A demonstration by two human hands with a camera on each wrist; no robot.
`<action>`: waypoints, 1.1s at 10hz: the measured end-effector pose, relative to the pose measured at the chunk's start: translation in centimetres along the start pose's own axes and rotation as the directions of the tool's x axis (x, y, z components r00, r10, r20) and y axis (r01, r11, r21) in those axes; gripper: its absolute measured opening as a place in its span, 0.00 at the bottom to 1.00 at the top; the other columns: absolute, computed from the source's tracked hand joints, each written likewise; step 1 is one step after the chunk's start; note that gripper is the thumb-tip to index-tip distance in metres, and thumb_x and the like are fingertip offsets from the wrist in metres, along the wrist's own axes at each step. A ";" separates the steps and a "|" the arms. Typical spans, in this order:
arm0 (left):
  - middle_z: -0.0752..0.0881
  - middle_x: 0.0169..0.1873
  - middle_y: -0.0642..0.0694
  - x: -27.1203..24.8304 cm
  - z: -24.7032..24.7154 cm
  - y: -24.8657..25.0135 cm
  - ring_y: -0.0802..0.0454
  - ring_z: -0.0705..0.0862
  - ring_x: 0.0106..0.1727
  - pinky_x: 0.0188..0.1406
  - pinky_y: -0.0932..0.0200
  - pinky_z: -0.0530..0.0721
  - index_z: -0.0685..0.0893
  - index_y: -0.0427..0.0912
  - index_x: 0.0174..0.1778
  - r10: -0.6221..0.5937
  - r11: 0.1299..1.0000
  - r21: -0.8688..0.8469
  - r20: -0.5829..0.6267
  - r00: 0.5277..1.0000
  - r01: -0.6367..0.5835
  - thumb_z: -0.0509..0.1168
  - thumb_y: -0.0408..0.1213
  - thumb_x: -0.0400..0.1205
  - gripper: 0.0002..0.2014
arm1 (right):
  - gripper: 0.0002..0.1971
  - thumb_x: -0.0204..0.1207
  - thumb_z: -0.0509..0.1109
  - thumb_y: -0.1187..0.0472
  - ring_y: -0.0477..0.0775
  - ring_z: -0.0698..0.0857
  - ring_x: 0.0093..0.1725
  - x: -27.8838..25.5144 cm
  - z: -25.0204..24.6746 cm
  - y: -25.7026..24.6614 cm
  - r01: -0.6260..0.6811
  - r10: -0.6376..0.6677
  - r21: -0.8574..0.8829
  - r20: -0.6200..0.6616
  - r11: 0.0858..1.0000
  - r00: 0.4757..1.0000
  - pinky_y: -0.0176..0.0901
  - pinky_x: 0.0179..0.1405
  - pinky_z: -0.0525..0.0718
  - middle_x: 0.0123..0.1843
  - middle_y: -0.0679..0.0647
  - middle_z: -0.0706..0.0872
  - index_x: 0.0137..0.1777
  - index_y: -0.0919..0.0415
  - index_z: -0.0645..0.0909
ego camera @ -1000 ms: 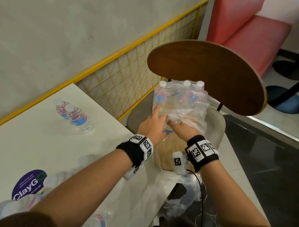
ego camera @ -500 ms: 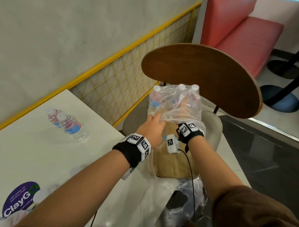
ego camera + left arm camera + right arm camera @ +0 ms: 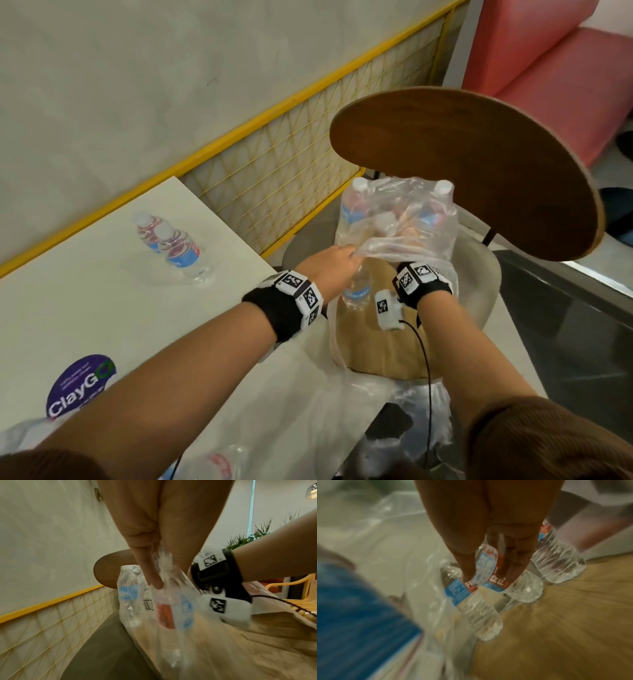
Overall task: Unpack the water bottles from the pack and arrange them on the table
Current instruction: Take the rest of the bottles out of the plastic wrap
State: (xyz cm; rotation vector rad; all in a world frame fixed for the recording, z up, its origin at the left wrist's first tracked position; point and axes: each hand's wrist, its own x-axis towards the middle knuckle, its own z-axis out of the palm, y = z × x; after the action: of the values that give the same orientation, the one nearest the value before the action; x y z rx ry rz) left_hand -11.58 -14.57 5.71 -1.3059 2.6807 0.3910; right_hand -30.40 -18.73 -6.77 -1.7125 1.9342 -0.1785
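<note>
The pack of water bottles (image 3: 363, 209) stands in torn clear wrap (image 3: 411, 240) on a cardboard tray (image 3: 376, 346) on a chair seat. My left hand (image 3: 332, 263) pinches the wrap's front edge and holds it up; in the left wrist view the fingers (image 3: 152, 578) squeeze the bunched film (image 3: 163, 561). My right hand (image 3: 488, 577) reaches inside the wrap, thumb and fingers around the label of one bottle (image 3: 489, 566). In the head view only its wristband (image 3: 421, 281) shows plainly. Two bottles (image 3: 181, 253) stand on the white table (image 3: 85, 308).
A wooden chair back (image 3: 479, 164) curves right behind the pack. A yellow mesh rail (image 3: 291, 164) runs along the wall. Loose plastic film (image 3: 308, 394) drapes off the table edge. A purple sticker (image 3: 80, 387) and another bottle (image 3: 219, 462) lie near me.
My right hand has gone from the wrap's front edge deep into the pack. The left hand has pulled the film up and open.
</note>
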 end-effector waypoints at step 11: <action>0.81 0.64 0.42 -14.1 -0.7 -4.0 0.42 0.82 0.60 0.52 0.53 0.79 0.73 0.39 0.62 -0.209 0.972 -0.044 0.306 0.929 0.233 0.69 0.46 0.78 0.21 | 0.17 0.71 0.76 0.67 0.48 0.84 0.32 -19.0 1.3 -15.3 0.367 -0.545 0.403 0.645 0.838 0.535 0.40 0.38 0.87 0.56 0.43 0.84 0.57 0.50 0.83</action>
State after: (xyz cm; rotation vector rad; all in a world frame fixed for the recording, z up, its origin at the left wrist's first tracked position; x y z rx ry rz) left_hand 0.26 -6.47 9.00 -1.4223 2.2629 0.6175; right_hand -15.61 -3.09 4.77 -1.7266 0.7956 0.1152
